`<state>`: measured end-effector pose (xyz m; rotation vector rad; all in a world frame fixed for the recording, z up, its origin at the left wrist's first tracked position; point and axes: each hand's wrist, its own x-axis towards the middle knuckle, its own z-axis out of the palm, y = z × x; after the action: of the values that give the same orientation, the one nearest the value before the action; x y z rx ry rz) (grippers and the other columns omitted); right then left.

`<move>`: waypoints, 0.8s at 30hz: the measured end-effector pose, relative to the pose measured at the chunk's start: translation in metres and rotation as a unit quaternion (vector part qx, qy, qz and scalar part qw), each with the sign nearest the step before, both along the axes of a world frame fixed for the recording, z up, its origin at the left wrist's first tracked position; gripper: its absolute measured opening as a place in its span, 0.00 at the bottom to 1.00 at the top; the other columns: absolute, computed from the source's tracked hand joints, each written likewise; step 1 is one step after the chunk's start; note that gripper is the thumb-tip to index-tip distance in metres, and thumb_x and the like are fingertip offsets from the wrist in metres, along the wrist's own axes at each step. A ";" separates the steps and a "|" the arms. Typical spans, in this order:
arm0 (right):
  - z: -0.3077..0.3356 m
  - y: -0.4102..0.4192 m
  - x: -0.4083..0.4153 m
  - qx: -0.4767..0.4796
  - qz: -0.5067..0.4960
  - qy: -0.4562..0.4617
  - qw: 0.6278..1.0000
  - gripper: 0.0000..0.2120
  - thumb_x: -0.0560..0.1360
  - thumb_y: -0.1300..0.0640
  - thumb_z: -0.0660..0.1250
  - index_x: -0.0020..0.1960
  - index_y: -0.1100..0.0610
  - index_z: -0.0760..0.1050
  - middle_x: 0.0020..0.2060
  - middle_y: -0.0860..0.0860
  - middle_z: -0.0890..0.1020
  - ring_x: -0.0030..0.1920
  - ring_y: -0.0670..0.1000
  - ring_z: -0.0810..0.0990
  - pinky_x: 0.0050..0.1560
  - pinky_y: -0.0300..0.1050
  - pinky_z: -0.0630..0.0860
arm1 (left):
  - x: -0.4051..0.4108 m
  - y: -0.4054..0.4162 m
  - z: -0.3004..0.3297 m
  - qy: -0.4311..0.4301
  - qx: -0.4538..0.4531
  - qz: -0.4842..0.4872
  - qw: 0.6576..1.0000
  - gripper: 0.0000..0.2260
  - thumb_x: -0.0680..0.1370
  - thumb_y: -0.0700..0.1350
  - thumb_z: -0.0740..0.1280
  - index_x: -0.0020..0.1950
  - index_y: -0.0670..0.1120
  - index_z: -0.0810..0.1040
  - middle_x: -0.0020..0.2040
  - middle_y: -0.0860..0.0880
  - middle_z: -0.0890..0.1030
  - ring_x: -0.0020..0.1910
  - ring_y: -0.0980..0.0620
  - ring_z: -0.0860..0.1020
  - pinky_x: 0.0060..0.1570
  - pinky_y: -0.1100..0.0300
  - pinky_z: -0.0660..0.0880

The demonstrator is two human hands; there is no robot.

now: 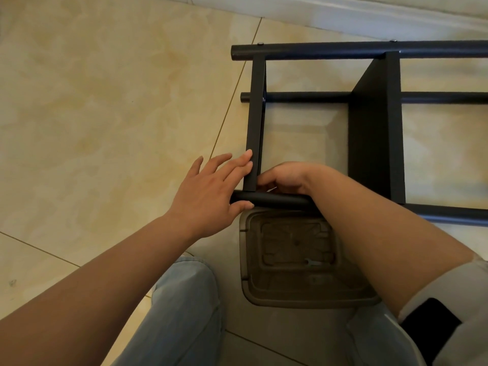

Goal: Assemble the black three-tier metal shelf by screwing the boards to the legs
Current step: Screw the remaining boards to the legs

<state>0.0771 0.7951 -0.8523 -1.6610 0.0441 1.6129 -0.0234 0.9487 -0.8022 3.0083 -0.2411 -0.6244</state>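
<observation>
Home room; beige floor tiles (105, 101); white skirting (343, 14).

You are looking down at a floor (105, 88) of large, glossy beige tiles with a cloudy marbled pattern, split by thin dark grout lines (232, 99) that run diagonally across your view. Along the far edge of the floor, a pale baseboard (343, 14) slants from the top centre down toward the top right corner. Soft, even light falls on the tiles, with a faint sheen near the far right edge.
</observation>
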 end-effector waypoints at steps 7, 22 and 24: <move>0.000 0.002 0.000 -0.003 0.014 0.001 1.000 0.07 0.77 0.56 0.62 0.51 0.56 0.77 0.49 0.54 0.80 0.51 0.54 0.79 0.63 0.53 0.71 | 0.000 0.001 -0.001 -0.017 0.000 -0.006 1.000 0.31 0.77 0.65 0.52 0.77 0.55 0.51 0.77 0.59 0.46 0.76 0.53 0.45 0.74 0.47 0.42; -0.001 0.002 -0.001 0.002 -0.012 0.004 1.000 0.06 0.77 0.57 0.62 0.46 0.56 0.78 0.44 0.53 0.81 0.47 0.52 0.79 0.60 0.51 0.73 | 0.000 0.001 0.000 -0.015 -0.012 0.002 1.000 0.31 0.77 0.65 0.54 0.77 0.55 0.52 0.77 0.60 0.47 0.76 0.53 0.48 0.74 0.47 0.43; -0.003 0.002 0.000 0.004 -0.019 0.006 1.000 0.06 0.76 0.58 0.63 0.47 0.57 0.78 0.46 0.53 0.81 0.49 0.53 0.79 0.61 0.51 0.73 | 0.000 0.002 -0.001 -0.016 -0.016 0.003 1.000 0.31 0.77 0.65 0.54 0.77 0.55 0.52 0.77 0.60 0.47 0.76 0.53 0.48 0.74 0.47 0.43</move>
<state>0.0773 0.7972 -0.8554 -1.6357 0.0755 1.5927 -0.0236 0.9506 -0.8028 2.9892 -0.2423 -0.5674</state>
